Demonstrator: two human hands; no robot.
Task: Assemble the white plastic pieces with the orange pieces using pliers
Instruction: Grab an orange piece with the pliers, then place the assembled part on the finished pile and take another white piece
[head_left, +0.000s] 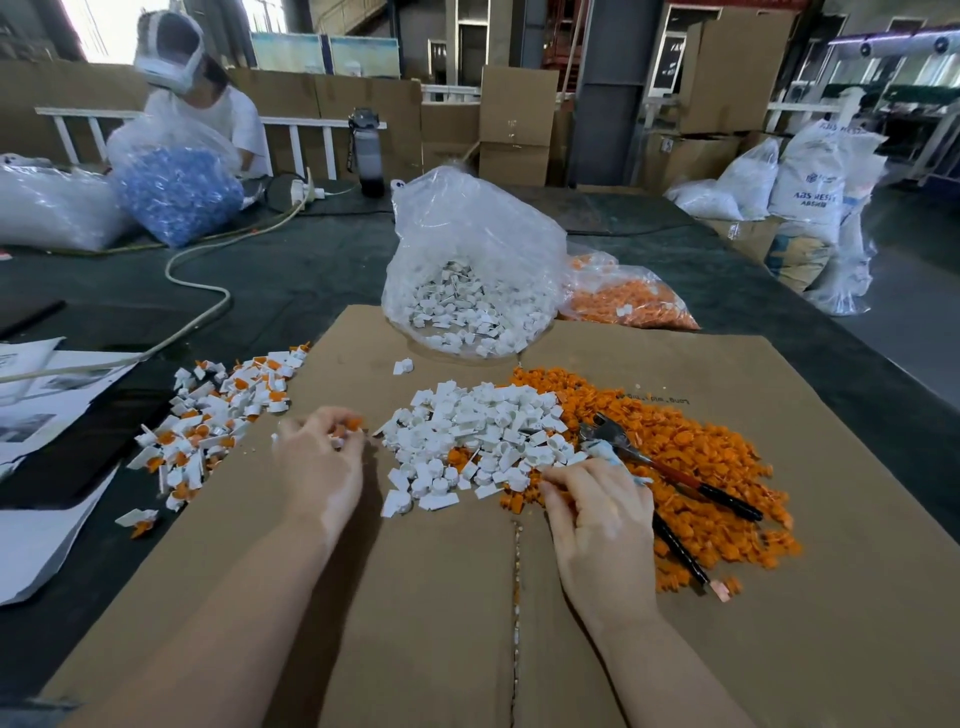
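Observation:
A heap of loose white plastic pieces (483, 431) lies mid-cardboard, with a spread of orange pieces (696, 457) to its right. My left hand (322, 462) pinches a small orange-and-white piece (349, 426) at the heap's left edge. My right hand (597, 514) curls its fingers over pieces at the heap's near right edge; what it grips is hidden. The pliers (665, 467), with black and red handles, lie on the orange pieces just beyond my right hand. Assembled white-and-orange pieces (213, 421) are piled at the left.
A flattened cardboard sheet (436, 623) covers the dark table. Clear bags of white pieces (467, 291) and orange pieces (628, 296) stand behind. Papers (47, 415) and a cable (197, 280) lie left. Another person (208, 104) works at a bag of blue parts (176, 192).

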